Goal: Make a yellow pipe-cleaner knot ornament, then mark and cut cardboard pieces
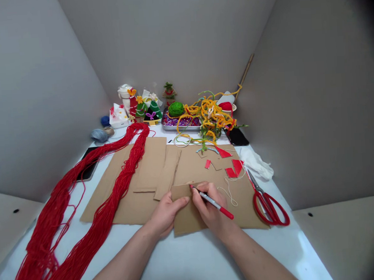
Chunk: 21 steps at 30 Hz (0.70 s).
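A small piece of brown cardboard (187, 218) is held by its left edge in my left hand (166, 213), the thumb lying on its face. In my right hand (211, 202) is a marker pen (214, 202) with a grey barrel and a red end. Its tip touches the piece near the top edge; any drawn line is too small to make out. Beneath both hands lies a large cardboard sheet (128, 213). Loose cardboard strips (166, 175) rest on it, just beyond my left hand.
Long skeins of red yarn (117, 199) stretch along the left. Red-handled scissors (268, 204) lie at the right, near red scraps (235, 168) and a white cloth (256, 163). At the back stand a tray of beads (186, 127), tangled orange yarn (214, 117) and small decorated trees (153, 110).
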Each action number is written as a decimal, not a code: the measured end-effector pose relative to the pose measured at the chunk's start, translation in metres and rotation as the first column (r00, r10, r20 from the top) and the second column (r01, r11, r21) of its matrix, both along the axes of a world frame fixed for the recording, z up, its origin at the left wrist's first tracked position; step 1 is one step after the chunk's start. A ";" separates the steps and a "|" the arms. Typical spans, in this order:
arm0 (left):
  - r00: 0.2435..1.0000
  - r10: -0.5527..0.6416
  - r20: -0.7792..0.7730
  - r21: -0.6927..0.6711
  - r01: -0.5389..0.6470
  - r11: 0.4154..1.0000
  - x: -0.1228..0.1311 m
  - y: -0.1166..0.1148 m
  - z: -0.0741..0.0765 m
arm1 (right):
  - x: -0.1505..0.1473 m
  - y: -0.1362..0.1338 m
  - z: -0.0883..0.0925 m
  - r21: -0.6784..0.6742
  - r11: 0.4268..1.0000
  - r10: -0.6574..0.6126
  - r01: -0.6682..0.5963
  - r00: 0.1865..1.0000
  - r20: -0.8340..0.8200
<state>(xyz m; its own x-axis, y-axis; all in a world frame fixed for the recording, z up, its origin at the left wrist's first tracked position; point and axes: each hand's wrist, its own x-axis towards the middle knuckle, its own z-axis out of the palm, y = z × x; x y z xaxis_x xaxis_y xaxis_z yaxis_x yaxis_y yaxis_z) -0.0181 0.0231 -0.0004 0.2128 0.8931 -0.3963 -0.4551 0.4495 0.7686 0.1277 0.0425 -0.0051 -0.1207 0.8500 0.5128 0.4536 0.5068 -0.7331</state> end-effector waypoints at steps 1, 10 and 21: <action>1.000 -0.002 0.002 0.000 0.002 1.000 0.000 0.000 0.000 | 0.000 0.000 0.000 0.002 1.000 0.001 -0.001 1.000 0.003; 1.000 0.006 -0.014 -0.012 -0.006 1.000 0.001 0.001 0.005 | -0.001 -0.001 0.003 -0.021 1.000 0.004 -0.005 1.000 -0.016; 0.998 0.020 0.068 0.012 -0.021 1.000 -0.003 -0.002 0.001 | 0.009 0.014 0.005 -0.074 0.982 -0.186 0.171 0.902 -0.389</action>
